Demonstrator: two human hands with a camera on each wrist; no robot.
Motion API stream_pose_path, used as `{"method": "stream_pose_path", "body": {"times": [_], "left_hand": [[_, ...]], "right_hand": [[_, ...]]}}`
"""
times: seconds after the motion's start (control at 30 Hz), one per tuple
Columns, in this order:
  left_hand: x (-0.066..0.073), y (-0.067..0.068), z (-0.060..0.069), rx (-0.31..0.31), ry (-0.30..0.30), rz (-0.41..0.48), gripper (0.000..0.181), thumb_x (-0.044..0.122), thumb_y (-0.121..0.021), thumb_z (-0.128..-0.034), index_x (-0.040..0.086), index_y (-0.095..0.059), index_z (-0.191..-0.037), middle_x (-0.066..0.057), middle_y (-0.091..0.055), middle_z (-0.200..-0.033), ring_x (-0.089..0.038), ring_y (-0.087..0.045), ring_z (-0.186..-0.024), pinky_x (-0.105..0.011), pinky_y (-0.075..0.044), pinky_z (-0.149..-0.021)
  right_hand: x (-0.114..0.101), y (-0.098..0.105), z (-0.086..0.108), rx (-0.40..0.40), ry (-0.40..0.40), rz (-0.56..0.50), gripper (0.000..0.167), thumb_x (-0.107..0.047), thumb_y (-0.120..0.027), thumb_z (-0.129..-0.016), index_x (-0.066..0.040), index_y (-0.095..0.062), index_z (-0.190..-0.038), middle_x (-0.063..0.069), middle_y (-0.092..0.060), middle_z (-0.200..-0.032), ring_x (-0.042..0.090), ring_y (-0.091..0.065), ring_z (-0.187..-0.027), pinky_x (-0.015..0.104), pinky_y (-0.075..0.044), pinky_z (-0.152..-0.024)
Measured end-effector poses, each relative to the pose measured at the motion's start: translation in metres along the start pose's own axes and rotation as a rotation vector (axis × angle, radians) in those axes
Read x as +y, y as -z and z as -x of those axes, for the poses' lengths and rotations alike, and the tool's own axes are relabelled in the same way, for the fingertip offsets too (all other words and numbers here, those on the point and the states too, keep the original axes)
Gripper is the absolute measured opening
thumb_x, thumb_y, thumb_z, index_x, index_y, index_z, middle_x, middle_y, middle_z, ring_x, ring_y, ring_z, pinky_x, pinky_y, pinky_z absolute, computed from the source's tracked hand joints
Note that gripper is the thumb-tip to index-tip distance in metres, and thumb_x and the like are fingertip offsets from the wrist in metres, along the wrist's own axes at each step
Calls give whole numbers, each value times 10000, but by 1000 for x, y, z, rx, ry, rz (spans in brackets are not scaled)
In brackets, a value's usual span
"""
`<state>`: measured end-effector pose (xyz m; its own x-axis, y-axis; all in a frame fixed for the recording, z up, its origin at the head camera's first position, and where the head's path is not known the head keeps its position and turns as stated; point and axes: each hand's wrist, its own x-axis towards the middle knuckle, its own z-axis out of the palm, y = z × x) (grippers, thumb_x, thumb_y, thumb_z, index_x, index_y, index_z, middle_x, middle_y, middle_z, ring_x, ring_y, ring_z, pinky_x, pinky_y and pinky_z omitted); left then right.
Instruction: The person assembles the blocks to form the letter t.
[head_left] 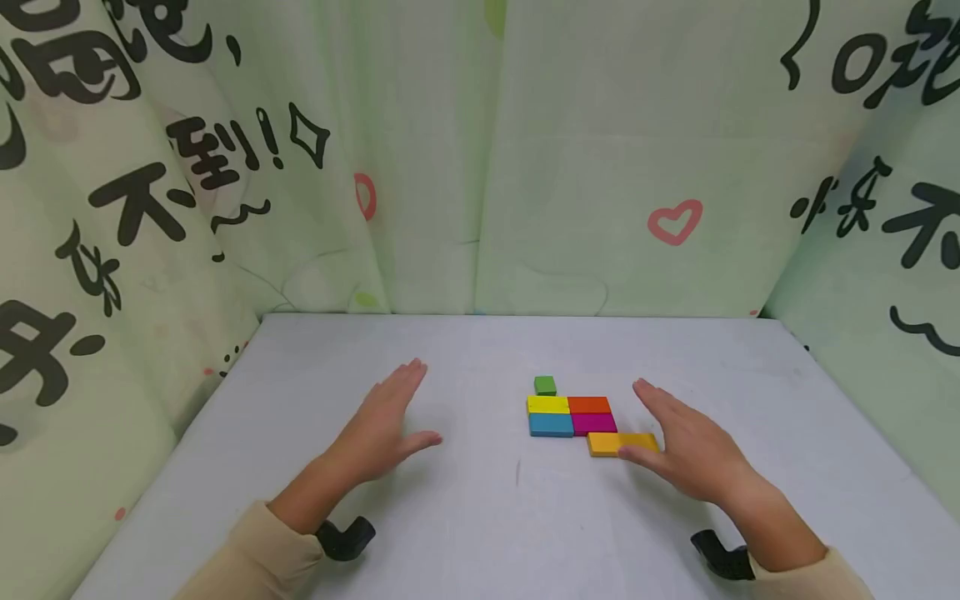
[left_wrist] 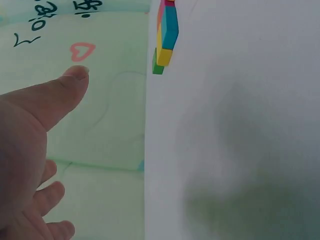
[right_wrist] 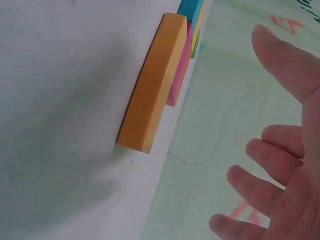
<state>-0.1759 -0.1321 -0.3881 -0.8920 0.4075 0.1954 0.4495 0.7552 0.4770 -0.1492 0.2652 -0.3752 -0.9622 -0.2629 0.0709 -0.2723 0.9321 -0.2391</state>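
Several coloured blocks lie flat together on the white table. A yellow block and a red-orange block form one row, with a blue block and a magenta block in front. Behind the yellow one is a small green block. A longer amber block lies at the front right. My right hand hovers beside it, its thumb covering the block's right end in the head view; the right wrist view shows them apart. Left of the blocks, my left hand is raised, fingers extended, holding nothing.
The white table is enclosed by pale green curtains with black lettering and red hearts, at the back and both sides. A black strap mount is on the left wrist and another strap mount on the right.
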Motion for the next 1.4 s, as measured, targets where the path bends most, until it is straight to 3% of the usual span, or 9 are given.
{"method": "stream_pose_path", "body": {"times": [0.17, 0.47, 0.73, 0.93, 1.17, 1.4], "left_hand": [[9, -13, -11, -52, -24, 54, 845, 281, -808, -864, 20, -363, -1535, -139, -368, -1570, -323, -286, -1463, -485, -269, -1151], [24, -40, -34, -158, -18, 122, 668, 305, -783, -889, 99, -507, -1462, -58, -516, -1466, -274, -444, -1370, -456, -374, -1094], [40, -66, -55, -264, -31, 104, 598, 294, -763, -907, 127, -546, -1438, -29, -561, -1421, -237, -497, -1320, -409, -399, -1078], [53, -85, -71, -354, -80, 59, 584, 319, -755, -911, 162, -555, -1438, 8, -590, -1390, -176, -535, -1279, -332, -432, -1044], [63, -96, -79, -369, -108, 39, 531, 299, -742, -926, 143, -583, -1408, 19, -605, -1363, -152, -544, -1255, -284, -425, -1038], [65, -102, -83, -375, -81, 37, 486, 283, -719, -945, 152, -598, -1396, 3, -600, -1359, -175, -536, -1249, -305, -415, -1052]], "right_hand": [[4, -6, 0, -36, -35, -33, 899, -403, -798, -829, 42, -388, -1493, 288, -426, -1473, 485, -403, -1334, 646, -412, -975], [9, -9, -1, -65, -91, -27, 796, -332, -824, -818, 3, -473, -1448, 296, -512, -1381, 505, -459, -1250, 669, -431, -927], [13, -13, -6, -155, -103, -94, 674, -260, -789, -861, 1, -517, -1419, 272, -539, -1371, 486, -484, -1246, 639, -421, -969], [15, -17, -8, -216, -101, -95, 616, -247, -787, -864, 2, -562, -1380, 248, -583, -1326, 464, -518, -1213, 624, -432, -965], [15, -20, -7, -235, -81, -99, 556, -198, -775, -873, 14, -587, -1352, 212, -615, -1297, 439, -542, -1202, 613, -427, -980], [14, -19, -6, -241, -80, -89, 507, -170, -771, -875, 8, -612, -1323, 197, -641, -1253, 431, -566, -1162, 604, -446, -962]]}}
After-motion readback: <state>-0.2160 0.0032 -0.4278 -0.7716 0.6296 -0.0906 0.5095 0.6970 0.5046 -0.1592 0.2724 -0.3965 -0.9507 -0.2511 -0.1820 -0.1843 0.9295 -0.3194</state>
